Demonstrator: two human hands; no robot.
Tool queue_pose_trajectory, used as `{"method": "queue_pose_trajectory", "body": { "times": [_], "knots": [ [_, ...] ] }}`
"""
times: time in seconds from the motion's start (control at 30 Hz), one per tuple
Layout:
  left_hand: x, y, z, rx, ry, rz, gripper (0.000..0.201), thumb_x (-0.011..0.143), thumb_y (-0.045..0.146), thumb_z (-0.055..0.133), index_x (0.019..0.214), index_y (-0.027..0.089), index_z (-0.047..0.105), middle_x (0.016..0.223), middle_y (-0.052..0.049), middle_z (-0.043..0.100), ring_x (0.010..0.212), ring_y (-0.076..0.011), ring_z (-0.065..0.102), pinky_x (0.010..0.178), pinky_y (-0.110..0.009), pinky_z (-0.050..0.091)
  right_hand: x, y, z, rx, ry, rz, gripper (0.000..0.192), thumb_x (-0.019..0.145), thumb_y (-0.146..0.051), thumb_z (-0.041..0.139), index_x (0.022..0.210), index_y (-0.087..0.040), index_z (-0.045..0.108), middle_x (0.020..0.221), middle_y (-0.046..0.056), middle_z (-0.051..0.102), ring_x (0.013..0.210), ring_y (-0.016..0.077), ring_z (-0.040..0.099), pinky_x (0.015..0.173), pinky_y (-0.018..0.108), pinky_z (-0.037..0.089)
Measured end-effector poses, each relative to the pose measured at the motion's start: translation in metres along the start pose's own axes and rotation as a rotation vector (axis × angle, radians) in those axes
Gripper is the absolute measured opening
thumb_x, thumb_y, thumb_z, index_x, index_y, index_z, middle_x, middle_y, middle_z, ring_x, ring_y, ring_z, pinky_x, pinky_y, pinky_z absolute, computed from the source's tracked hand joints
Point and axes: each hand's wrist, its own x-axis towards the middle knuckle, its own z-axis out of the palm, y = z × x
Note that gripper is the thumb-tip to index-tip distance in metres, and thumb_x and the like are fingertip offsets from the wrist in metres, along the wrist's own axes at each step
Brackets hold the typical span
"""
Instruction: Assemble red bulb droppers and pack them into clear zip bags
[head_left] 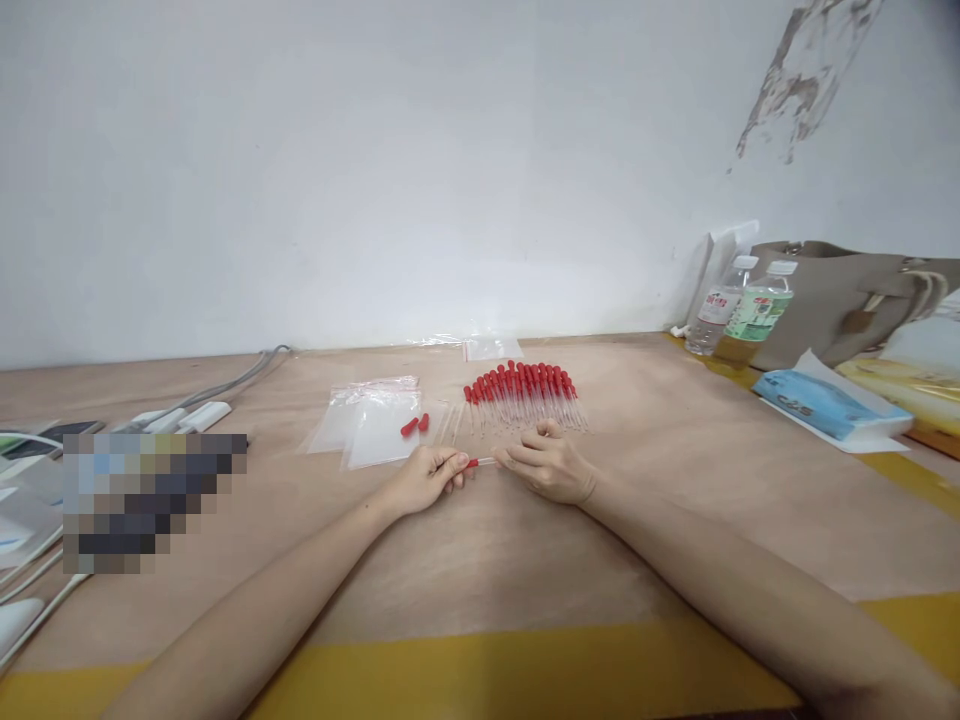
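Note:
My left hand [433, 477] pinches a red rubber bulb [472, 463] between thumb and fingers. From the bulb a thin clear dropper tube [486, 461] runs into the closed fingers of my right hand [547, 464]. Bulb and tube meet end to end; how deep the tube sits is hidden. Just beyond my hands, several red-capped droppers [525, 385] lie side by side in a fan, bulbs toward the wall. Bare clear tubes [451, 424] lie at their left. Two loose red bulbs [416, 425] rest by clear zip bags [382, 430].
Another clear bag [491, 347] lies by the wall. At right stand two bottles [759, 310], a grey-beige handbag [832, 310] and a blue tissue pack [832, 400]. Cables [232, 385] and a white power strip [202, 415] lie at left, near a blurred-out patch.

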Motion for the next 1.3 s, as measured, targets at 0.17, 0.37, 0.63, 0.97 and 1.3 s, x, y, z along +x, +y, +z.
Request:
{"method": "queue_pose_trajectory", "body": {
  "times": [0.17, 0.37, 0.63, 0.97, 1.3],
  "knots": [
    [0.001, 0.003, -0.005, -0.075, -0.051, -0.065, 0.046, 0.083, 0.049, 0.036, 0.068, 0.013, 0.059, 0.051, 0.001, 0.052, 0.043, -0.0067, 0.045, 0.046, -0.019, 0.035, 0.0, 0.001, -0.004, 0.071, -0.164, 0.022, 0.026, 0.09, -0.014, 0.033, 0.097, -0.02, 0.057, 0.076, 0.001, 0.061, 0.067, 0.0108, 0.047, 0.062, 0.03, 0.021],
    [0.001, 0.004, -0.008, -0.04, -0.067, -0.015, 0.045, 0.085, 0.046, 0.033, 0.073, 0.013, 0.061, 0.057, -0.001, 0.056, 0.05, -0.009, 0.05, 0.052, -0.021, 0.041, -0.001, -0.001, -0.002, 0.172, -0.232, 0.193, 0.026, 0.09, -0.02, 0.034, 0.099, -0.024, 0.058, 0.08, 0.002, 0.062, 0.074, 0.0127, 0.047, 0.068, 0.032, 0.022],
    [0.004, -0.016, -0.029, 0.469, 0.729, 0.174, 0.023, 0.082, 0.034, 0.046, 0.093, 0.019, 0.059, 0.089, -0.005, 0.059, 0.086, -0.0193, 0.051, 0.081, -0.034, 0.039, 0.017, 0.006, 0.011, 0.201, -0.232, 0.818, 0.028, 0.085, -0.035, 0.044, 0.075, -0.022, 0.067, 0.072, 0.003, 0.06, 0.073, 0.0156, 0.048, 0.069, 0.031, 0.023],
    [0.01, -0.042, -0.037, 0.677, 0.613, 0.034, 0.028, 0.079, 0.027, 0.046, 0.101, 0.016, 0.059, 0.101, -0.01, 0.055, 0.097, -0.0245, 0.049, 0.086, -0.038, 0.04, 0.064, 0.021, 0.063, 0.182, -0.481, 1.254, 0.031, 0.082, -0.039, 0.04, 0.076, -0.02, 0.064, 0.079, 0.006, 0.066, 0.079, 0.0215, 0.057, 0.078, 0.037, 0.024],
    [0.012, -0.042, -0.038, 0.588, 0.542, 0.058, 0.024, 0.076, 0.017, 0.043, 0.094, 0.018, 0.06, 0.09, -0.006, 0.061, 0.084, -0.0201, 0.057, 0.076, -0.032, 0.046, 0.071, 0.018, 0.083, 0.182, -0.509, 1.329, 0.024, 0.079, -0.034, 0.041, 0.088, -0.018, 0.057, 0.081, 0.008, 0.066, 0.082, 0.0222, 0.059, 0.079, 0.038, 0.022]
  ]
}}
